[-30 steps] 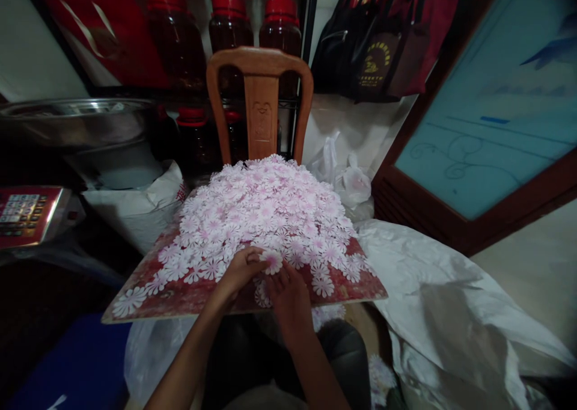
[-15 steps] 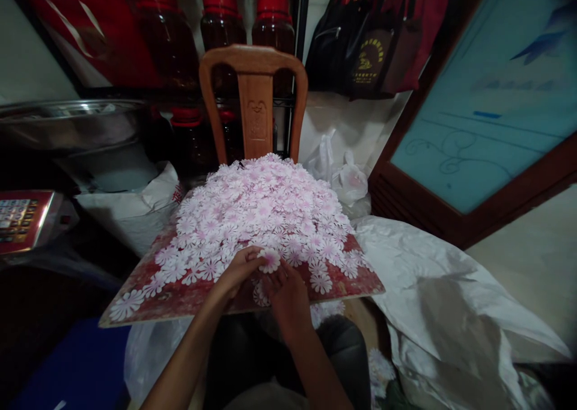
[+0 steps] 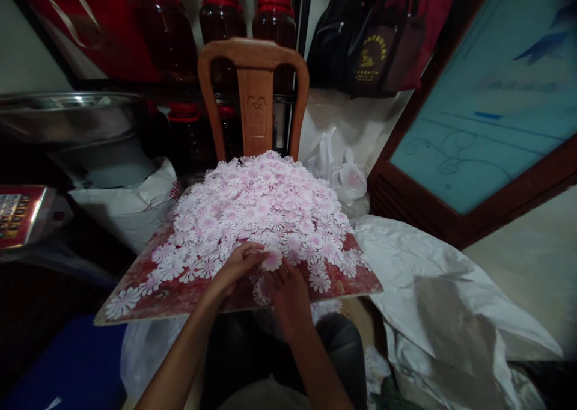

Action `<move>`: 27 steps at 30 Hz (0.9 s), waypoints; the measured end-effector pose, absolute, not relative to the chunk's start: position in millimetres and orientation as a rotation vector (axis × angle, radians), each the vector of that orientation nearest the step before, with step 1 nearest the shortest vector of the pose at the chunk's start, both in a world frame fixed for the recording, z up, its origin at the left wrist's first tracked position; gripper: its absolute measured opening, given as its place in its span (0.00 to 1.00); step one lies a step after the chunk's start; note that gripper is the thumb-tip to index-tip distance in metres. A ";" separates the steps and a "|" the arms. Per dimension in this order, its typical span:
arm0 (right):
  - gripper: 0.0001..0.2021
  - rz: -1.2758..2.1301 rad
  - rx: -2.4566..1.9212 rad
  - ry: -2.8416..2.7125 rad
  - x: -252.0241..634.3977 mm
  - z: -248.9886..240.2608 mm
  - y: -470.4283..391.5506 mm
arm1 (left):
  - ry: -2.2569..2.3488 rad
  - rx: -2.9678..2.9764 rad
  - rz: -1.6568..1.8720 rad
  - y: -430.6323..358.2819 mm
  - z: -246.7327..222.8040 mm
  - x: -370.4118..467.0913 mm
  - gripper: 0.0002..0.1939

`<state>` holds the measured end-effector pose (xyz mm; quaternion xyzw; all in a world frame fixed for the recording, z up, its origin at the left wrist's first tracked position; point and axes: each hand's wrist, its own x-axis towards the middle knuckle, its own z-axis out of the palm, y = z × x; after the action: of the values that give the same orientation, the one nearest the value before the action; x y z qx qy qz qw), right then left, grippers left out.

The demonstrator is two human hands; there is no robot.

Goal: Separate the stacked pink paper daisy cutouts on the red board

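A large heap of white flower pieces with pink centres [image 3: 265,199] covers most of a worn red board [image 3: 180,299]. Near the board's front edge, one flower piece [image 3: 272,259] is held up between both hands. My left hand [image 3: 238,267] pinches its left side with thumb and finger. My right hand [image 3: 288,287] has its curled fingers against the flower's lower right side. Just below, between the hands, another flower piece [image 3: 261,291] shows, partly hidden by my right hand.
Behind the board stands a wooden chair back [image 3: 256,103], with red-lidded jars [image 3: 220,13] on a shelf. White sacking [image 3: 433,290] lies at the right, beside a framed door [image 3: 478,109]. At the left are a metal basin [image 3: 72,118] and a white sack [image 3: 130,202].
The flower piece between my hands has shifted very slightly to the right. The fingers of my left hand have spread a little. The whole view has moved slightly.
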<state>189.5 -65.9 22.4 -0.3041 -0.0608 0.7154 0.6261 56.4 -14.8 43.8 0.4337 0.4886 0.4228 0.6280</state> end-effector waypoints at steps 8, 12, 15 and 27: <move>0.18 1.560 -0.707 -0.187 193.4 16.3 -67.6 | 1.144 0.981 1.151 -17.9 29.2 48.3 0.22; 0.22 1.594 -0.672 -0.248 195.7 11.3 -68.7 | 1.158 0.922 1.288 -17.8 8.6 43.7 0.21; 0.21 1.621 -0.668 -0.263 194.7 5.8 -67.2 | 1.173 0.959 1.329 -18.2 -0.8 43.9 0.20; 0.16 1.432 -0.836 -0.453 196.0 11.7 -60.5 | 1.306 1.279 1.338 -16.9 -24.4 45.1 0.20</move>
<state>196.0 -60.5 11.7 -0.3685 -0.1996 0.6312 0.6527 45.1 -16.9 -24.4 0.5111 0.5221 0.5350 0.4243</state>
